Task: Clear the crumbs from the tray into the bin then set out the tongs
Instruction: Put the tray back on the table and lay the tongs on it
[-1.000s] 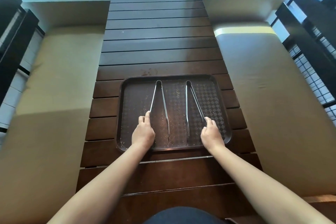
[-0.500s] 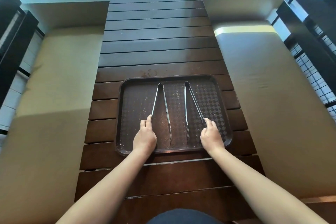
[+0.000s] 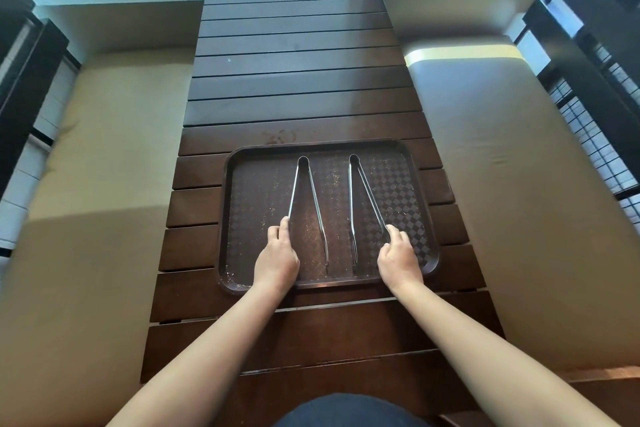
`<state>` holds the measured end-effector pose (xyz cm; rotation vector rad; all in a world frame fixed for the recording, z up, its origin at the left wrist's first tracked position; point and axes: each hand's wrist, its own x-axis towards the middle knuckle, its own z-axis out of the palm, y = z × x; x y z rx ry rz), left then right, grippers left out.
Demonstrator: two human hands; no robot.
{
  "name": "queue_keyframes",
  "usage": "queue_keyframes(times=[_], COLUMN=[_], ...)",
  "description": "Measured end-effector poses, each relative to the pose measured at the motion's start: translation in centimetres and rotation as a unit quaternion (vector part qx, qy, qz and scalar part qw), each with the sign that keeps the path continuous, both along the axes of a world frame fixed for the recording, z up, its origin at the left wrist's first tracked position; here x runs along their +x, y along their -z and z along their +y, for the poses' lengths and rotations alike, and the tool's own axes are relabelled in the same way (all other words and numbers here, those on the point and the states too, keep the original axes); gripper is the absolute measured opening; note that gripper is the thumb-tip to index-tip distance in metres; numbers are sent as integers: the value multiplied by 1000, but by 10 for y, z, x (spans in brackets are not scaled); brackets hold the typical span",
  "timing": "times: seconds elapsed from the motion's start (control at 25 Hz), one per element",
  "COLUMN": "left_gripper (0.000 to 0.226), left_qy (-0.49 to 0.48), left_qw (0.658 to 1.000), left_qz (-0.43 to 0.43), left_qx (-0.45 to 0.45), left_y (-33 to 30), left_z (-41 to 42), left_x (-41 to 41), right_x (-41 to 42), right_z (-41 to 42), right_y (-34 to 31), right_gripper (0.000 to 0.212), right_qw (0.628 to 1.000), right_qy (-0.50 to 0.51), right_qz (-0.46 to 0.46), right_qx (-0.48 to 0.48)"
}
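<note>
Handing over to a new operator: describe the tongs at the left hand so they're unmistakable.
On the slatted wooden table sits a brown tray. Two metal tongs lie in it side by side; yours is the left pair, its outer arm touched by the left hand.

Surface: a dark brown slatted wooden table (image 3: 298, 80) ran lengthwise away from the camera, gaps showing between its boards.
On it: one dark brown tray (image 3: 424, 218) with rounded corners and a raised rim sat flat across the near-middle slats, roughly centred between the long edges.
Marks: a faint pale smudge showed on the slat just beyond the tray's far rim.
</note>
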<state>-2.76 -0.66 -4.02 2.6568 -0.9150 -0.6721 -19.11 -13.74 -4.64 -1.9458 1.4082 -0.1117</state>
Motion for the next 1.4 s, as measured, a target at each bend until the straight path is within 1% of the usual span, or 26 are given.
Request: queue_keyframes(times=[0.68,1.4], left_gripper=[58,61], left_qy=[-3,-11], left_qw=[1000,1000], left_qz=[3,3], left_qx=[-19,-2], left_y=[2,1], left_z=[0,1], left_x=[2,0], right_x=[0,2], right_z=[-1,-3], right_y=[-2,-3], right_gripper=[43,43], right_qw=[1000,1000], right_qy=[-4,-12], right_qz=[2,7], right_qx=[-1,9])
